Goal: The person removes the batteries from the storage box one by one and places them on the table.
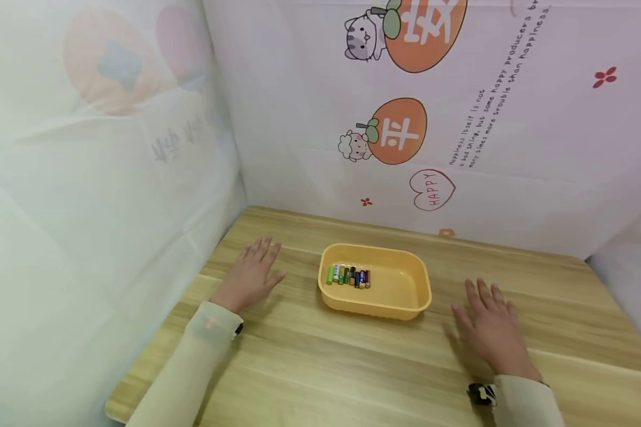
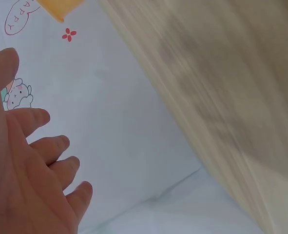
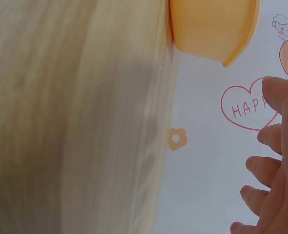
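Yellow tray (image 1: 392, 287) on wood table (image 1: 299, 362), between left hand (image 1: 250, 276) and right hand (image 1: 492, 329), touching neither, long axis running roughly left-right. Batteries (image 1: 346, 276) lie side by side inside, toward its left end; left hand is nearer them. Both hands have fingers spread, holding nothing. Count: one tray, eight batteries, two hands.

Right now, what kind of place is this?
Probably a screened-off indoor corner: a white sheet with cartoon animals rises behind a wooden table, where a yellow tray holds batteries.
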{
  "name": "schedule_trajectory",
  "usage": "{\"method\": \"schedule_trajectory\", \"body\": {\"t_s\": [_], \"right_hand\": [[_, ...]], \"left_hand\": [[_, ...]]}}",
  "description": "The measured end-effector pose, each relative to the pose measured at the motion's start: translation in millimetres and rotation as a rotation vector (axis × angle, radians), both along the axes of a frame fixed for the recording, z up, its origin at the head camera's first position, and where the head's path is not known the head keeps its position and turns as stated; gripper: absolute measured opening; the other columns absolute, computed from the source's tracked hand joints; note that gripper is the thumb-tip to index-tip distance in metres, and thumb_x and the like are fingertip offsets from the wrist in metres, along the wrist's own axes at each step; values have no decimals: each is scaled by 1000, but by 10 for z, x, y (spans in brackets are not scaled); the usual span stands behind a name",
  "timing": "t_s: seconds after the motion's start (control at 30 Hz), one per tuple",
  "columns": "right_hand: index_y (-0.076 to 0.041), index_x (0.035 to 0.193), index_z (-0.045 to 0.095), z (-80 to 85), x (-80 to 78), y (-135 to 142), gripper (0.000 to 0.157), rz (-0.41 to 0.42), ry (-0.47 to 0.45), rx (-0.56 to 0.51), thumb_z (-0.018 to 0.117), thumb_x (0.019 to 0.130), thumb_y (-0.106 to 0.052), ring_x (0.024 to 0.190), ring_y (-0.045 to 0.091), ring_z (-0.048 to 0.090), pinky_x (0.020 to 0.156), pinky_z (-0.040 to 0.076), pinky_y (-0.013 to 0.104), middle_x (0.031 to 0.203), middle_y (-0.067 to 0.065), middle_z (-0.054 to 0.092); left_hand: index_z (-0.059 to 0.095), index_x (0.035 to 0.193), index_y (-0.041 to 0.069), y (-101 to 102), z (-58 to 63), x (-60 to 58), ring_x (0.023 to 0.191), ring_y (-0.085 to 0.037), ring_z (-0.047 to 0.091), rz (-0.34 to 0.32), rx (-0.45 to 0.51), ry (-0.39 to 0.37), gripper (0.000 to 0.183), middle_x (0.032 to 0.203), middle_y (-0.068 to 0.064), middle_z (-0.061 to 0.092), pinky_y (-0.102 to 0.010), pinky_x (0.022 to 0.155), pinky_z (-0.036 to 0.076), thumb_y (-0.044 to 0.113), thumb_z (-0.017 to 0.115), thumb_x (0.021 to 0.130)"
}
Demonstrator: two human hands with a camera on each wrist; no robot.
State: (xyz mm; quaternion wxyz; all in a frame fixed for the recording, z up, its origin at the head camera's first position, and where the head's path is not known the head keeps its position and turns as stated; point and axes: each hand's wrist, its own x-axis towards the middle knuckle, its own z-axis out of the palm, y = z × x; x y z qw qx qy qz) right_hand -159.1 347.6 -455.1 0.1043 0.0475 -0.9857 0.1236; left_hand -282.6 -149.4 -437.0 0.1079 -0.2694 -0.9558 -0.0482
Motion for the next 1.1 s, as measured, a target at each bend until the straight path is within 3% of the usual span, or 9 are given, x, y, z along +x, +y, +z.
{"method": "schedule_trajectory", "body": {"t_s": [0.3,0.53,0.8,1.1], "right_hand": [[1,155,12,-74,-53,53,70,3,1,-15,33,105,-44,142,48,-4,108,-8,65,157,28,6],[-1,155,12,-45,-188,15,68,33,36,-35,34,105,-42,143,45,0,111,-2,63,158,25,10],[2,154,17,4,-267,35,68,37,23,-28,34,105,-42,142,48,5,111,-2,63,157,27,13],[6,152,22,92,-324,10,68,47,15,-18,38,105,-41,140,50,13,109,14,64,154,30,19]], "left_hand": [[21,155,5,134,15,-45,145,-35,14,-52,-9,-33,71,159,-18,17,-51,116,9,49,40,102],[21,156,7,279,2,-110,146,-33,15,-96,-11,-1,75,160,-14,14,-49,116,12,59,23,101],[19,155,5,482,-65,-138,147,-30,7,-191,-23,-24,75,160,-13,8,-49,116,12,53,37,101],[17,154,0,697,-45,-110,147,-30,8,-270,-90,-20,80,160,-13,7,-46,116,12,59,27,100]]}}
